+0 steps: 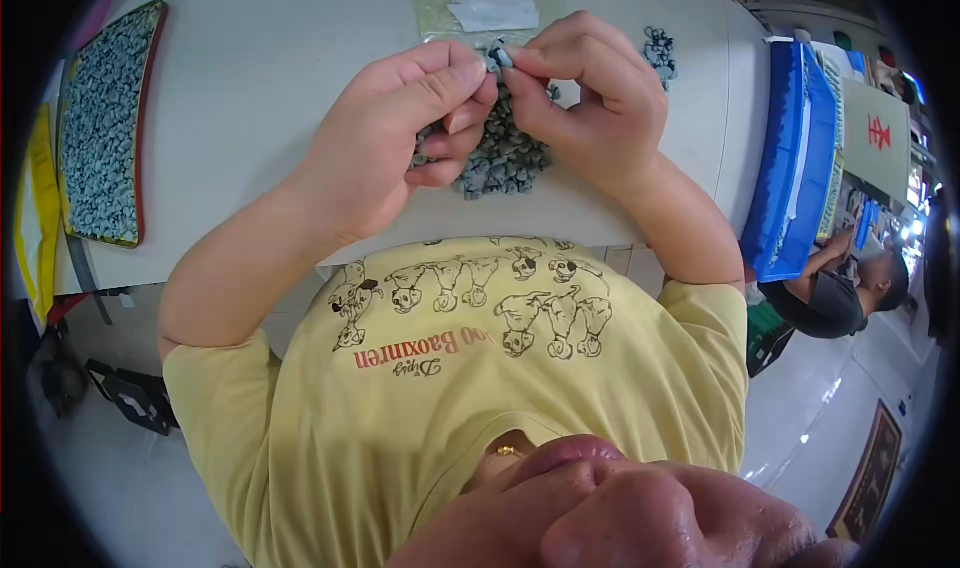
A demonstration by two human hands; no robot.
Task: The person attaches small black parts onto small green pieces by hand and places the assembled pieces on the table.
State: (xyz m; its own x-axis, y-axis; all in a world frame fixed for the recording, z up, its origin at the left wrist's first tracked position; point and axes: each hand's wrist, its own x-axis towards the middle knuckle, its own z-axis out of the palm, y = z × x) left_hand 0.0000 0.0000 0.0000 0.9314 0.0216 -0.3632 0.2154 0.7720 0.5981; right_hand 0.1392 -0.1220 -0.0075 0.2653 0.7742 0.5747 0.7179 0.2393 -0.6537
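Note:
Both hands meet above a white table (250, 78). A small blue-grey piece (499, 56) sits between their fingertips, too small for me to tell its kind. My left hand (425, 113) pinches it from the left with thumb and forefinger, the other fingers curled in. From the right, my right hand (595, 93) grips it with thumb and forefinger. Below the hands lies a heap of small blue-grey pieces (500, 168), partly hidden by my left hand. Just beyond them rests a clear plastic bag (435, 8) with white paper on it.
A red-rimmed tray (152, 88) full of similar pieces lies at the left, beside a yellow packet (40, 208). A small dark cluster of pieces (659, 58) is at the right. Further right stand a blue bin (785, 168) and another person (830, 298) at work.

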